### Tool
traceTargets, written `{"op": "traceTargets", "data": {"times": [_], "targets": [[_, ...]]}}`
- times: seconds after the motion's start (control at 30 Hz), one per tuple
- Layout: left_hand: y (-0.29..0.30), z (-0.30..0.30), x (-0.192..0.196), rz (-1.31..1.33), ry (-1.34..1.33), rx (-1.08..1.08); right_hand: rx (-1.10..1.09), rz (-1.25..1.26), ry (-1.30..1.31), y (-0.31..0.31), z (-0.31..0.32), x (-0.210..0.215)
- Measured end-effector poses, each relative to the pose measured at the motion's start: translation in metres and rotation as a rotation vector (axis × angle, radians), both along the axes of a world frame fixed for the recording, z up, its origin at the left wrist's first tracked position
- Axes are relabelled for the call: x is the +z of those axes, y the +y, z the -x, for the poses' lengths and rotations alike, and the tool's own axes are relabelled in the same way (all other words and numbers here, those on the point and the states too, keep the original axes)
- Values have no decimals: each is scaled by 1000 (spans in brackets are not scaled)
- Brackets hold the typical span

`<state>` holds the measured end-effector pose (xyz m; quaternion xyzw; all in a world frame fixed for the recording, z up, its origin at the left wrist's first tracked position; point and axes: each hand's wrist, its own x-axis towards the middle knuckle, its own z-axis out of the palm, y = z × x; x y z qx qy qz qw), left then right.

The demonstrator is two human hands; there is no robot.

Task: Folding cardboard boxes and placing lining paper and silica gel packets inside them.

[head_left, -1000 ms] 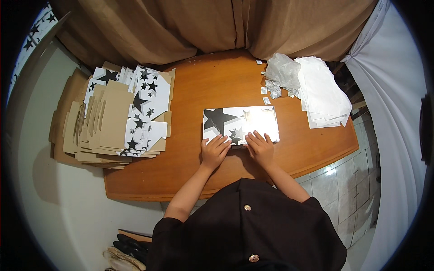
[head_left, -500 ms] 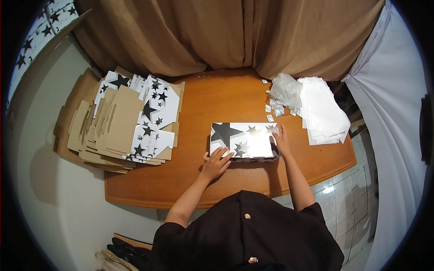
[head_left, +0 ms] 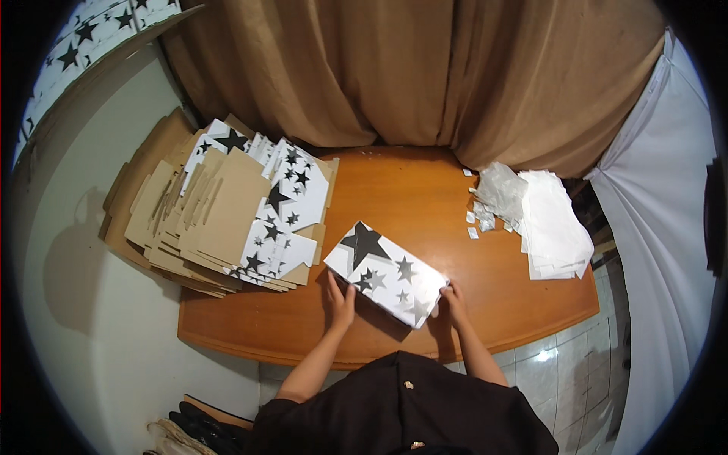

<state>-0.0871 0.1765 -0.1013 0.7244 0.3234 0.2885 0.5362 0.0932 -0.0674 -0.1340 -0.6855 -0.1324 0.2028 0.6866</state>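
Observation:
A closed white cardboard box point(head_left: 388, 274) with black and grey stars is held over the front middle of the wooden table, turned at a slant. Its left end points away from me and its right end toward me. My left hand point(head_left: 340, 303) grips the near left corner, thumb along the side and the other fingers partly hidden under the box. At the right end, my right hand point(head_left: 453, 302) is closed round the edge, its fingertips partly out of sight. A shadow lies on the table below the box's near side.
To the left, a tall stack of flat brown and star-printed cardboard blanks point(head_left: 227, 205) leans over the table. White paper sheets point(head_left: 557, 227), a crumpled clear plastic bag point(head_left: 500, 189) and several small white packets point(head_left: 473, 233) lie at the right. Brown curtains point(head_left: 326, 68) hang behind the table point(head_left: 394, 182).
The box has turned clockwise from lying square to a slant. My left hand has moved from its top to its near left corner; my right hand has come nearer with the right end.

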Motion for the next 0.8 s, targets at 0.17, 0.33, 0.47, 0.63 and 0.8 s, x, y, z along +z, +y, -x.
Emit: {"op": "traceTargets", "data": {"times": [0.17,0.33,0.47,0.63,0.8], "targets": [[-20,33,-60,48,-76,-276,69,-56,112,32,61,11],[-63,45,-26,492,-284,-284,304,18,15,25,85,56],[-57,52,34,546,-440,-263,465,-114,-97,19,98,96],[-78,67,81,465,-578,-207,552,-195,-78,10,105,128],[-116,91,107,427,-711,-134,637,-209,-499,-11,107,117]]}}
